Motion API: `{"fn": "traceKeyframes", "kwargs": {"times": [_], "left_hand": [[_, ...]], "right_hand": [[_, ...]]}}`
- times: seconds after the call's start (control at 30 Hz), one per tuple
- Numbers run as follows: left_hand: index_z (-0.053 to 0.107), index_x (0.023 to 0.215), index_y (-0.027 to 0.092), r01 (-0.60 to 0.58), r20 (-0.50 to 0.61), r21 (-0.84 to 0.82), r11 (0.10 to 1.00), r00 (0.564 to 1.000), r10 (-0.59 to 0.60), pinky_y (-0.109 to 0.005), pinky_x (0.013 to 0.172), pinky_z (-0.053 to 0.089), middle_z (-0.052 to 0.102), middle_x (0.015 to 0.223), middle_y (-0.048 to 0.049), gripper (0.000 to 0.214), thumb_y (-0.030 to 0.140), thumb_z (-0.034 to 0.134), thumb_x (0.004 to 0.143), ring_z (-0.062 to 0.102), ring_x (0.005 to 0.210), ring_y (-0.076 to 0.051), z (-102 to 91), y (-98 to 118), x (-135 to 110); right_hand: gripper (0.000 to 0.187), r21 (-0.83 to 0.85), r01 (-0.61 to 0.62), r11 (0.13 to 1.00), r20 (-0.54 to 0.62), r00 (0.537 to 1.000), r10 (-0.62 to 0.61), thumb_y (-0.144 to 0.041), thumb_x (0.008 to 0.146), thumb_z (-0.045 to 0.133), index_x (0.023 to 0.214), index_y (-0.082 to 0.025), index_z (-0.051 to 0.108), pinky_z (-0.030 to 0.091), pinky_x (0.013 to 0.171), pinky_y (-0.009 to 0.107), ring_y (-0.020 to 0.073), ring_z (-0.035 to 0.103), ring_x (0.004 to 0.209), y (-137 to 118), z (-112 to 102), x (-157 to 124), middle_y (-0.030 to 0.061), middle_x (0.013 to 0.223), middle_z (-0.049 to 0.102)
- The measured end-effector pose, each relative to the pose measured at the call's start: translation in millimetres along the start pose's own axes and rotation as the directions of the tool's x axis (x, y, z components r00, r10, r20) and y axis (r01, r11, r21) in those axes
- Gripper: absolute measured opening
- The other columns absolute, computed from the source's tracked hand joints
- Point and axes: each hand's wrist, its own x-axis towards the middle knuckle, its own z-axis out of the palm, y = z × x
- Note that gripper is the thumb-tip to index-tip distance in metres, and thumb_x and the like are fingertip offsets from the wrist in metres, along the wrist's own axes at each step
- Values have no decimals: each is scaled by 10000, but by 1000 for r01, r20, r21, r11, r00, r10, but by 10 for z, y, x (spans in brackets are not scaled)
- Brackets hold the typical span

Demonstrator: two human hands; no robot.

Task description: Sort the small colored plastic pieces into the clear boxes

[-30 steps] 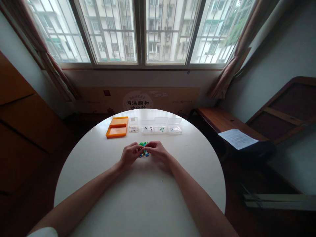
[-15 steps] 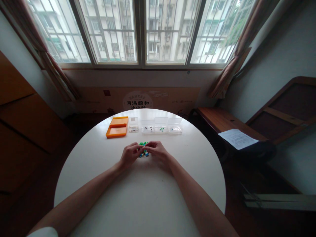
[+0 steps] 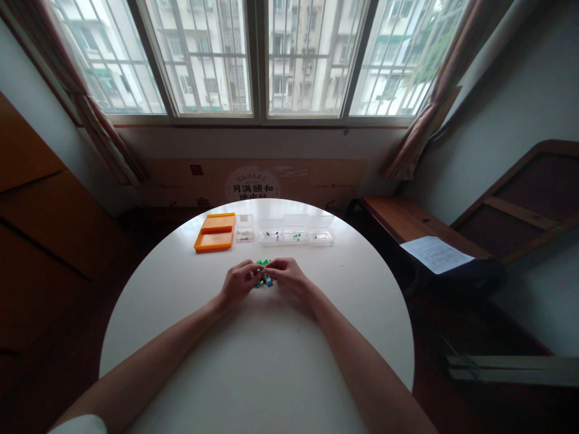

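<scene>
My left hand (image 3: 238, 281) and my right hand (image 3: 289, 278) rest on the round white table (image 3: 253, 361), their fingertips meeting over a small heap of green and blue pieces (image 3: 263, 279). Both hands have their fingers curled into a pinch. Something tiny sits between the fingertips, too small to name. Beyond the heap stands a row of small clear boxes (image 3: 295, 229) holding a few dark and green bits, and an orange box (image 3: 216, 232) lies open at the row's left.
A dark bench (image 3: 407, 220) with a sheet of paper (image 3: 435, 254) stands right of the table. A wooden cabinet (image 3: 40, 241) is on the left. Barred windows (image 3: 257, 57) with curtains fill the back wall.
</scene>
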Motion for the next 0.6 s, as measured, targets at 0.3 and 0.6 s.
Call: {"fn": "traceKeyframes", "kwargs": {"times": [0.3,0.6], "left_hand": [[674,862,187,26,3,22,999,1000,-26,-170,528,419,575,706,3,173,326,581,816,490,525,-59,-11,22,3],[685,887,184,27,13,29,999,1000,-28,-174,532,423,595,715,-7,203,338,569,824,509,541,-68,-17,39,4]], "right_hand": [[350,-14,6,1000,9,1000,-6,-417,574,755,739,-115,689,381,527,236,96,507,529,2,-3,8,10,587,614],[354,-8,14,1000,11,1000,-14,-427,584,749,746,-117,693,393,530,232,96,516,538,17,-7,4,18,600,624]]}}
